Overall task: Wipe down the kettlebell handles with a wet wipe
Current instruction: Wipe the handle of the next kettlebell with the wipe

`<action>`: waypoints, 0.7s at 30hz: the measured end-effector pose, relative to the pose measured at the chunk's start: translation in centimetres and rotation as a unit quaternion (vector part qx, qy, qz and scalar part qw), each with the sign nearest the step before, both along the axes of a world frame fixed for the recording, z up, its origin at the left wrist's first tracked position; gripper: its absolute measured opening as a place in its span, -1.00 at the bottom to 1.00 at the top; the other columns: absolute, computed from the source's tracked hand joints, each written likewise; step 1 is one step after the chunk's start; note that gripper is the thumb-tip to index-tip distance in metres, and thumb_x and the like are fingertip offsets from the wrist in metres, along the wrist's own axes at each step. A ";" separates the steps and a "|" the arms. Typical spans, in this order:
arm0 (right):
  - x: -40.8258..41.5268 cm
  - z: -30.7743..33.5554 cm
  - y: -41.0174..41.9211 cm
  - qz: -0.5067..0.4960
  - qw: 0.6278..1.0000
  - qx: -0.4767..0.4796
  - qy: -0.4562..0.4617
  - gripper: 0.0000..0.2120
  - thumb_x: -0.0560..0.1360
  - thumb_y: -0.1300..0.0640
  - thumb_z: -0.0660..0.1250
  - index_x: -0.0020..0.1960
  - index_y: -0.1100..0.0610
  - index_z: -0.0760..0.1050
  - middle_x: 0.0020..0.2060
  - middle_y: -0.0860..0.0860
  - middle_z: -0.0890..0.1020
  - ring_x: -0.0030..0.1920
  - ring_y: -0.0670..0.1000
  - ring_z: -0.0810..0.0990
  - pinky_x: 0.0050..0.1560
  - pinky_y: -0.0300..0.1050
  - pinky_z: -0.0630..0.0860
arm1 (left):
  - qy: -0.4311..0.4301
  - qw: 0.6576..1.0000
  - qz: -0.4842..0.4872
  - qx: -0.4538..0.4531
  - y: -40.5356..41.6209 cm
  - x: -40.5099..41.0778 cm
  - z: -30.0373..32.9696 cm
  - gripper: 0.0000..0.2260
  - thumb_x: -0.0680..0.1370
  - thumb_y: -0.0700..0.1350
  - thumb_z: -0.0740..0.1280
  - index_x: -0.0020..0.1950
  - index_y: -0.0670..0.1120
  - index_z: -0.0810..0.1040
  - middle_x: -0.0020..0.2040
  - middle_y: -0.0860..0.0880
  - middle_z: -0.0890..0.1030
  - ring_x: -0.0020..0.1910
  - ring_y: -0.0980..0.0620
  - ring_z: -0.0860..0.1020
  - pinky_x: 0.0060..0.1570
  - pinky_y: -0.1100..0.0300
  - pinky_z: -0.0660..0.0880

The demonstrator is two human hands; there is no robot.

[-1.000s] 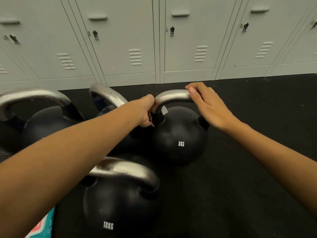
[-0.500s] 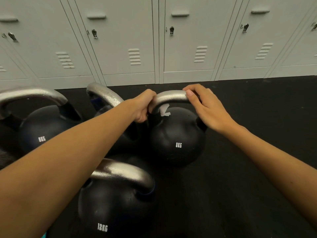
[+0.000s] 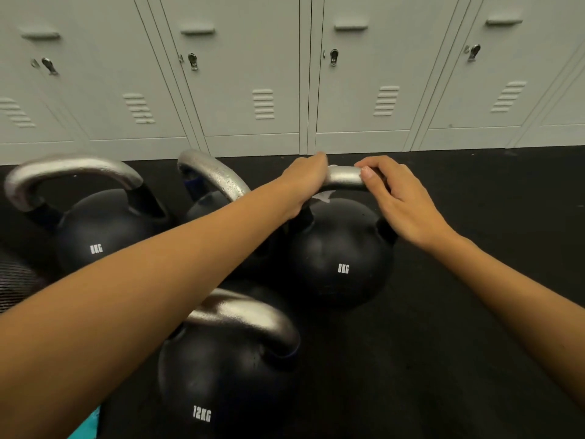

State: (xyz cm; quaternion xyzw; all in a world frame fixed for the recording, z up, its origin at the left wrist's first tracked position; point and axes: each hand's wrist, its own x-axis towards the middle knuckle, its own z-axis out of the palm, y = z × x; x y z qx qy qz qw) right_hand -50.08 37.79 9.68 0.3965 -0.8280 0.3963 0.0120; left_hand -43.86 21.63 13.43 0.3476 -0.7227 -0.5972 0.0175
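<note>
A black 8 kg kettlebell [image 3: 340,258] stands on the dark floor, its silver handle [image 3: 345,179] arching over it. My left hand [image 3: 305,182] wraps the top left of that handle with a white wet wipe [image 3: 323,195], a corner of which pokes out below the fist. My right hand [image 3: 399,198] grips the handle's right end, thumb on top. A 12 kg kettlebell [image 3: 221,369] sits nearest me. Another 8 kg kettlebell [image 3: 95,236] stands at the left, and a further one [image 3: 212,185], its handle beaded with droplets, is partly hidden behind my left forearm.
A row of grey lockers [image 3: 285,74] lines the wall just behind the kettlebells. Black rubber flooring [image 3: 474,312] spreads to the right. A teal packet [image 3: 84,430] peeks in at the bottom left edge, under my left arm.
My left hand has slid with the wipe from the handle's left leg up onto its top, closer to my right hand. The right hand has kept its grip.
</note>
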 end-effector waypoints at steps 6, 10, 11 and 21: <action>0.0 0.3 0.1 0.001 1.000 0.009 -0.008 -0.74 0.68 -0.04 0.08 0.26 -0.03 0.46 -0.05 -0.20 0.50 -0.04 -0.16 0.42 -0.08 -0.37 0.31 | -0.049 0.998 0.017 0.027 -1.4 0.8 -1.1 -0.82 0.48 -0.02 0.14 -0.22 -0.08 0.42 -0.26 -0.09 0.48 -0.26 -0.03 0.45 -0.18 0.18 0.41; 0.1 0.4 0.1 0.000 1.000 0.013 -0.012 -0.75 0.68 -0.03 0.09 0.25 -0.03 0.46 -0.08 -0.22 0.49 -0.05 -0.22 0.41 -0.11 -0.43 0.28 | -0.078 0.984 0.112 0.114 -2.2 1.0 -3.7 -0.64 0.38 0.00 0.23 0.08 -0.16 0.52 -0.02 -0.10 0.55 -0.04 -0.05 0.52 0.12 0.10 0.50; 0.1 0.4 0.1 -0.001 1.000 0.014 -0.012 -0.75 0.68 -0.03 0.09 0.26 -0.03 0.46 -0.07 -0.20 0.50 -0.05 -0.22 0.41 -0.11 -0.44 0.28 | -0.083 0.982 0.120 0.117 -2.0 1.2 -3.4 -0.62 0.40 -0.01 0.23 0.15 -0.16 0.48 0.01 -0.08 0.53 -0.04 -0.03 0.51 0.11 0.13 0.49; 0.3 0.6 0.2 -0.004 0.997 -0.031 -0.066 -0.61 0.70 -0.07 -0.06 0.19 -0.01 0.51 0.03 -0.04 0.59 0.06 -0.04 0.50 0.06 -0.28 0.36 | -0.005 0.982 -0.040 -0.185 2.0 1.8 0.2 -0.66 0.67 -0.19 -0.05 0.34 -0.29 0.35 0.26 -0.25 0.43 0.25 -0.23 0.39 0.28 -0.03 0.32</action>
